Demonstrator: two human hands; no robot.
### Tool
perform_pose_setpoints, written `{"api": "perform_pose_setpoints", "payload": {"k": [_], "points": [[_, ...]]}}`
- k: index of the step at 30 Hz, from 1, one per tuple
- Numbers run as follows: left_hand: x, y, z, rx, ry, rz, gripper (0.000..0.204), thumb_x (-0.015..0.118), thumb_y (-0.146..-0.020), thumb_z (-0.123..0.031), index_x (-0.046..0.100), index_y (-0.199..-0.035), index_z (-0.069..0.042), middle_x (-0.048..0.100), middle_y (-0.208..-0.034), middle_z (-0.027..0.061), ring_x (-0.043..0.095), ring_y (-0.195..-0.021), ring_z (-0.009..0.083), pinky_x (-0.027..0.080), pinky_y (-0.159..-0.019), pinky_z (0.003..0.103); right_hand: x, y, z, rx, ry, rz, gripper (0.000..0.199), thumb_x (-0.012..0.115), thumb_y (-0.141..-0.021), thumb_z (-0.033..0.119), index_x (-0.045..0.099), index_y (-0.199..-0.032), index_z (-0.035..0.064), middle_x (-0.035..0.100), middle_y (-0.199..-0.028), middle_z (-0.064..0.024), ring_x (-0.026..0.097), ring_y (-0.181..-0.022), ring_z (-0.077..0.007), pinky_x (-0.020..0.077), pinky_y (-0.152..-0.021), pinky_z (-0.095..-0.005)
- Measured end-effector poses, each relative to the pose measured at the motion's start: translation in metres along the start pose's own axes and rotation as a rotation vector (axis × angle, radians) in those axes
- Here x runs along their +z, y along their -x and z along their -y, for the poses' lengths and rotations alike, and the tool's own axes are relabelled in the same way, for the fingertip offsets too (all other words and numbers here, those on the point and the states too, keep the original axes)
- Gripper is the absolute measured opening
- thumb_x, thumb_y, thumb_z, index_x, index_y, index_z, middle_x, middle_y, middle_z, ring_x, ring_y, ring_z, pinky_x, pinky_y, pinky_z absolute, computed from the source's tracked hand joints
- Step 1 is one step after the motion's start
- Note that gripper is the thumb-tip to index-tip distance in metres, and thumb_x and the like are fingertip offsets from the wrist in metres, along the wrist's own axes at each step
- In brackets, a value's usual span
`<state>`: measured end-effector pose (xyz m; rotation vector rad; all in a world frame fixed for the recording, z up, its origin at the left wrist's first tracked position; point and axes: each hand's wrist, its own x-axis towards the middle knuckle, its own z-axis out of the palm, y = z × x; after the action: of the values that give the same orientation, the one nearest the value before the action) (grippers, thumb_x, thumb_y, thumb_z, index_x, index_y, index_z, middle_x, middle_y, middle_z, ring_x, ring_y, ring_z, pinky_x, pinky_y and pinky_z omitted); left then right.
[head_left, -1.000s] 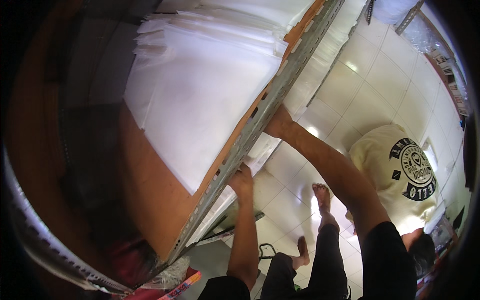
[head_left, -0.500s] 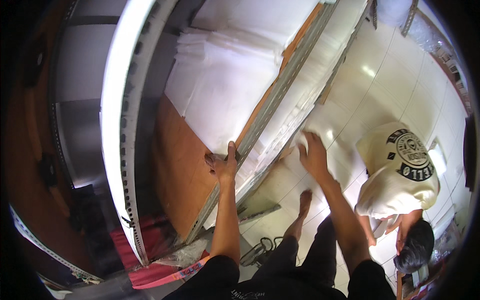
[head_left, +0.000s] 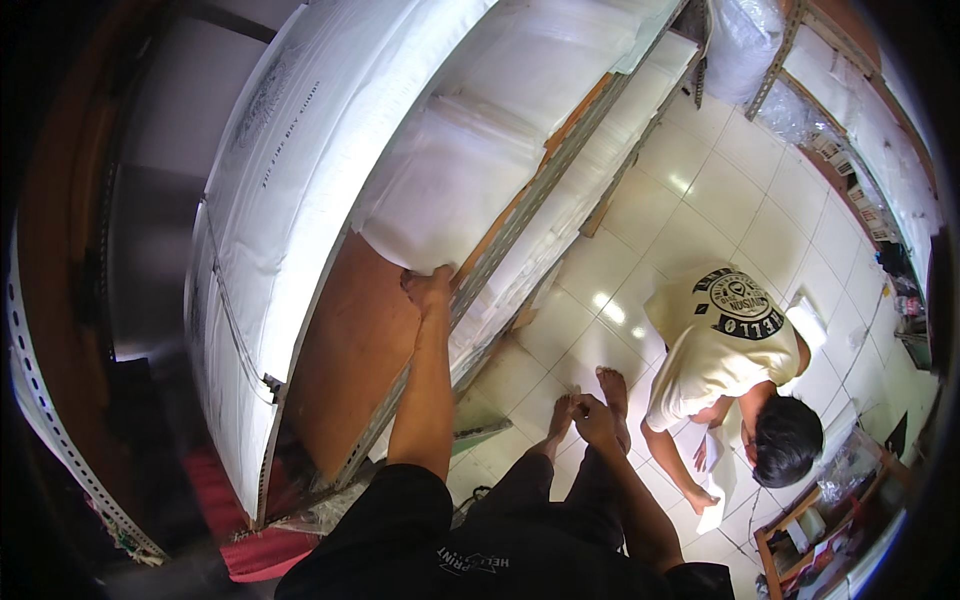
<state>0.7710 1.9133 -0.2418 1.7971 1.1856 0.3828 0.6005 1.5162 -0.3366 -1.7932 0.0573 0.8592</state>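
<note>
Brown shelf board point(head_left: 345, 350) left of centre bears white sheets point(head_left: 430, 190), their lower edge gripped by the left hand point(head_left: 428, 287), where an uneven pull could crease them; whether the right hand point(head_left: 597, 422), lower centre, is closed I cannot tell.

Sheets point(head_left: 430, 190) lie on the shelf board point(head_left: 345, 345).
</note>
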Motion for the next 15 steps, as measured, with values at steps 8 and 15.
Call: {"api": "perform_pose_setpoints", "payload": {"k": [8, 15], "points": [[0.013, 0.006, -0.077, -0.285, 0.336, -0.065, 0.08, 0.084, -0.076, -0.038, 0.049, -0.132, 0.008, 0.057, -0.138, 0.0219, 0.056, -0.126, 0.0322, 0.048, -0.104, 0.042, -0.028, 0.019, 0.036, -0.131, 0.051, -0.106, 0.04, 0.069, -0.084, 0.011, 0.065, -0.123, -0.0008, 0.062, -0.126, -0.0226, 0.053, -0.123, -0.0366, 0.0423, -0.104, -0.0397], [0.034, -0.041, -0.061, -0.169, 0.314, -0.175, 0.089, 0.086, -0.074, -0.039, 0.045, -0.137, 0.009, 0.057, -0.137, 0.0254, 0.06, -0.123, 0.0345, 0.048, -0.105, 0.044, -0.006, 0.002, -0.029, -0.36, -0.085, -0.255, 0.024, 0.079, -0.072, 0.007, 0.072, -0.092, -0.0055, 0.057, -0.137, -0.024, 0.049, -0.13, -0.0429, 0.0404, -0.108, -0.0498]]}}
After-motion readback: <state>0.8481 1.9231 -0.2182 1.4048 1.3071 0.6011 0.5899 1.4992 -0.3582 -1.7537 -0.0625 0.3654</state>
